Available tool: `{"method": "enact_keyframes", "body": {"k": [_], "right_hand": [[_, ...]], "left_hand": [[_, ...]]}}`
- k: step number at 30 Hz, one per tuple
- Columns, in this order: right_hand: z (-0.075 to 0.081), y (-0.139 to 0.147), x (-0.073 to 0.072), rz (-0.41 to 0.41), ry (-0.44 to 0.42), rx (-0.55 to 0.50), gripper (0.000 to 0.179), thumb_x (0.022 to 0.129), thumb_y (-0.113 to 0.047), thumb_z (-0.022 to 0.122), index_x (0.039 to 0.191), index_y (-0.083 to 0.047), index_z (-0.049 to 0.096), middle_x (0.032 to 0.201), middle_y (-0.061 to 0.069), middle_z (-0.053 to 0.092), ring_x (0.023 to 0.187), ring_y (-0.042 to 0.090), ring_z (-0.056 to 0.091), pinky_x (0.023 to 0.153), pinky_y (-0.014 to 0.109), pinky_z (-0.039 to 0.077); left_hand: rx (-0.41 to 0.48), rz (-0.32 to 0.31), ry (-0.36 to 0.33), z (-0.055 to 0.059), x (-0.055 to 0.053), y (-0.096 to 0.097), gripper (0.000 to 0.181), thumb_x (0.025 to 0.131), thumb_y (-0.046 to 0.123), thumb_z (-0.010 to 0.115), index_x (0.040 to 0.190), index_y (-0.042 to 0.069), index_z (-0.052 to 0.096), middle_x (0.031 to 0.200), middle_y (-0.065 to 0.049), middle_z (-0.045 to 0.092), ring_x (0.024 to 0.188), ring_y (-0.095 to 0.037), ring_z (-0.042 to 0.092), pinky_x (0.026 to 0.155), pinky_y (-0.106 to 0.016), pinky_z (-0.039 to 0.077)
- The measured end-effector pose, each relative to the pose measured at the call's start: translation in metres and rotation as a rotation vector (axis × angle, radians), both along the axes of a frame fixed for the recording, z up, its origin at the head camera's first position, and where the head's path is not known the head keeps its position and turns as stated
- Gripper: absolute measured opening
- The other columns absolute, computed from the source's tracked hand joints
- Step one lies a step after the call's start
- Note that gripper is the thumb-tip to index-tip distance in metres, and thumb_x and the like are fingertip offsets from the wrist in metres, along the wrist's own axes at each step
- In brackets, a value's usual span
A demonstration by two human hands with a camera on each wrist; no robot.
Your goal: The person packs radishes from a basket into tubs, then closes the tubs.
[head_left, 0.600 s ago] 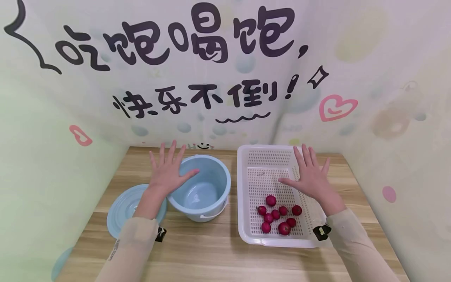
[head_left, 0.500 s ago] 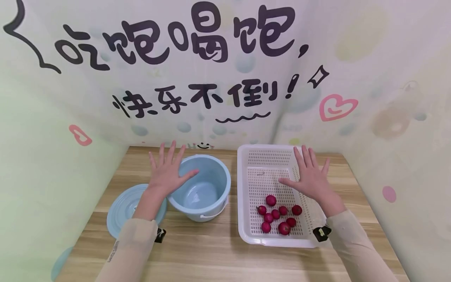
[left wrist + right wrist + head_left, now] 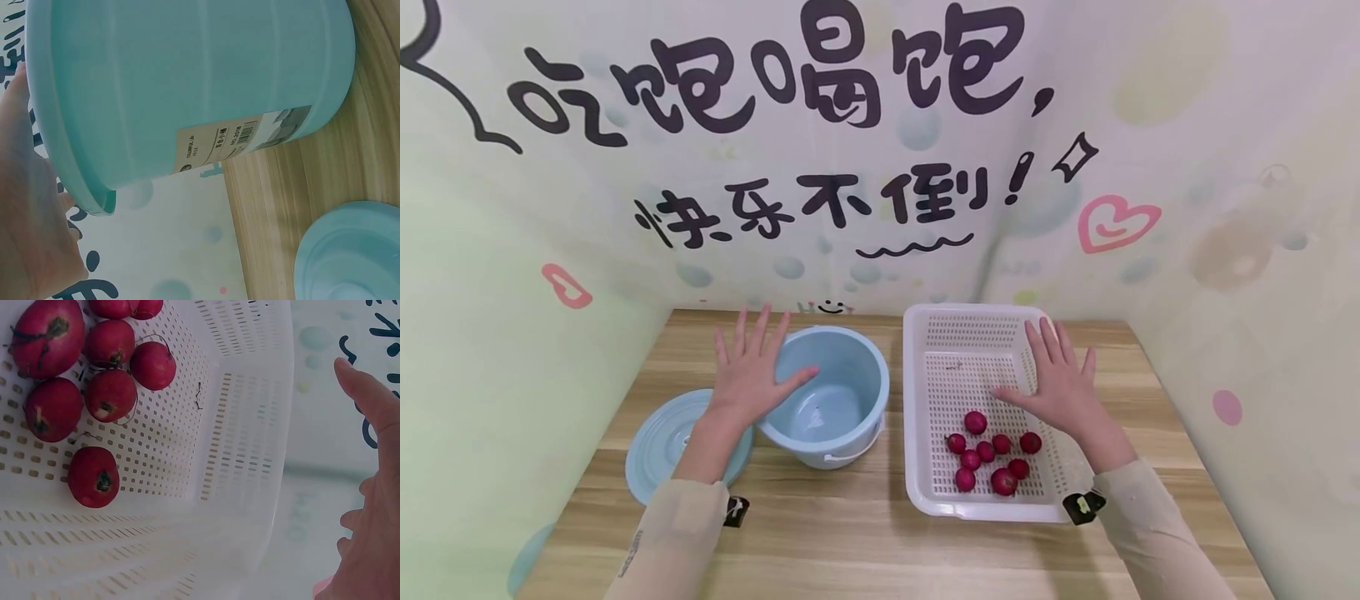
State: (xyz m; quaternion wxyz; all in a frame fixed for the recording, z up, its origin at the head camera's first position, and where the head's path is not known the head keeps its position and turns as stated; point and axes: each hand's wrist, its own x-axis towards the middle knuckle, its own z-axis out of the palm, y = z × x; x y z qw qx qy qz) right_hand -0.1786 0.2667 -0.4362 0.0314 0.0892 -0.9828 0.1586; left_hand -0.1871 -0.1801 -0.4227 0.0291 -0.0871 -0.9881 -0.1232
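My left hand, fingers spread and holding nothing, is over the left side of a light blue plastic bucket. In the left wrist view the bucket's wall carries a paper label. My right hand hovers with spread fingers above the right side of a white perforated plastic basket. Several small red radishes lie in the basket's near half. The right wrist view shows thin roots and cut stems on the radishes. Nothing is visible inside the bucket except its bottom.
A round light blue lid lies on the wooden table left of the bucket, partly covered by my left forearm. A printed backdrop rises behind the table and along both sides. A white handle hangs at the bucket's front.
Both hands have come slightly lower in the head view, still spread. The whole scene has shifted a little up and left. The bucket, lid, basket and radishes keep their places on the table.
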Motion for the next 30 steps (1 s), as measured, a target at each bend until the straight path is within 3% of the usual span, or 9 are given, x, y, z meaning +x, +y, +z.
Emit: {"method": "enact_keyframes", "body": {"k": [9,23,27,30], "right_hand": [[-0.006,-0.001,0.007,-0.004,-0.044,-0.053,0.121,0.078,-0.067,0.071,0.162,-0.013,0.001,0.167,0.023,0.008,0.154,0.044,0.001,0.111,0.082,-0.005],[-0.008,-0.009,0.027,-0.001,-0.063,-0.146,0.117,0.079,-0.057,0.075,0.16,-0.005,0.009,0.163,0.027,0.02,0.15,0.05,0.015,0.114,0.08,0.007],[-0.011,-0.011,0.034,0.003,-0.074,-0.185,0.115,0.08,-0.053,0.077,0.159,-0.004,0.01,0.161,0.029,0.022,0.148,0.05,0.019,0.114,0.079,0.012],[-0.015,-0.013,0.038,0.008,-0.068,-0.231,0.112,0.08,-0.048,0.078,0.159,-0.003,0.012,0.159,0.029,0.026,0.145,0.05,0.027,0.114,0.075,0.023]], "left_hand": [[0.041,0.0,0.012,0.0,0.01,-0.003,0.099,0.088,0.076,0.046,0.162,0.024,0.007,0.17,-0.007,-0.005,0.155,-0.04,-0.011,0.12,-0.068,-0.013],[0.106,0.01,0.055,-0.006,0.028,-0.012,0.095,0.089,0.069,0.053,0.161,0.019,0.017,0.169,-0.014,0.008,0.155,-0.041,0.0,0.122,-0.07,-0.004],[0.142,0.009,0.068,-0.009,0.034,-0.014,0.093,0.089,0.066,0.055,0.16,0.015,0.022,0.168,-0.016,0.011,0.155,-0.043,0.003,0.121,-0.071,0.0],[0.159,0.014,0.078,-0.013,0.039,-0.015,0.091,0.09,0.063,0.055,0.16,0.014,0.023,0.167,-0.017,0.013,0.155,-0.043,0.005,0.121,-0.071,0.002]]}}
